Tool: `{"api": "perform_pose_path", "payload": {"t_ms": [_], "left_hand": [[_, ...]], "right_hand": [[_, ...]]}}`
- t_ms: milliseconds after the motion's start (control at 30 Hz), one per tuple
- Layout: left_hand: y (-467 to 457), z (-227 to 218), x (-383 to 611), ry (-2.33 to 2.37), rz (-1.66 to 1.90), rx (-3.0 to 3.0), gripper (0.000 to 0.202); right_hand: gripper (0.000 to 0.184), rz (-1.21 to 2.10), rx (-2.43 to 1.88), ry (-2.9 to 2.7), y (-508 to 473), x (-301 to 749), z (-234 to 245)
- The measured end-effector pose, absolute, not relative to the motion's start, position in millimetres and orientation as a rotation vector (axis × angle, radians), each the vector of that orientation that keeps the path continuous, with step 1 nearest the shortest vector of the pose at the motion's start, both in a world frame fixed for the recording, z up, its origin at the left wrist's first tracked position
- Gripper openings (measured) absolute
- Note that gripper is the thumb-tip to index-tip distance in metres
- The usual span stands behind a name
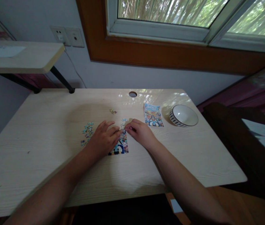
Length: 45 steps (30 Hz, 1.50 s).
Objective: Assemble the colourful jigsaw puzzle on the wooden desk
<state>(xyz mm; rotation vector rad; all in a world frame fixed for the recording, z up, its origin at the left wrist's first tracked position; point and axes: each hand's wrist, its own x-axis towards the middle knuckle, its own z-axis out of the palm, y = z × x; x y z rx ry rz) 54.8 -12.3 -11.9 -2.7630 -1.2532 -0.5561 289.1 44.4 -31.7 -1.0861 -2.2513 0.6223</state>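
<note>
Two bare hands meet over a partly assembled, multicoloured cardboard jigsaw puzzle (124,146), which lies flat near the middle of a pale wood-grain table (188,165) and shows a blue cartoon dog's face along its near edge. The left hand (103,137) lies palm down across the puzzle's left side, hiding much of it; its fingers are slightly spread, but whether its grip is clamped on anything I cannot tell. The right hand (140,132) is at the puzzle's upper right, thumb and forefinger close together; any piece between them is too small to make out. Loose blue and multicoloured puzzle pieces (88,130) lie left of the left hand, and a small yellowish cluster of pieces (113,111) beyond it. To the right are a rectangular blue printed picture sheet (153,115) and a round white bowl with dark stripes (184,116).
</note>
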Motion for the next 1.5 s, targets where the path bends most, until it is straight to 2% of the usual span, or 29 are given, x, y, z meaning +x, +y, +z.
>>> {"api": "perform_pose_path", "payload": {"t_ms": [300, 567, 833, 1067, 1500], "left_hand": [[-9, -16, 47, -1.229, -0.554, -2.771, 0.03], [-9, -15, 44, -1.244, -0.567, -2.779, 0.03], [-10, -14, 42, -1.239, -0.648, -2.787, 0.027], [-7, -11, 37, -1.264, -0.685, -2.779, 0.023], [4, -15, 14, -1.407, -0.818, -2.712, 0.023]], "right_hand": [[0.009, 0.64, -1.073, -2.24, 44, 290, -33], [0.022, 0.579, -1.143, -2.212, 43, 288, -33], [0.02, 0.531, -1.183, -2.224, 44, 286, -33], [0.016, 0.624, -1.14, -2.208, 44, 288, -30], [0.022, 0.624, -1.104, -2.198, 44, 292, -34]]}}
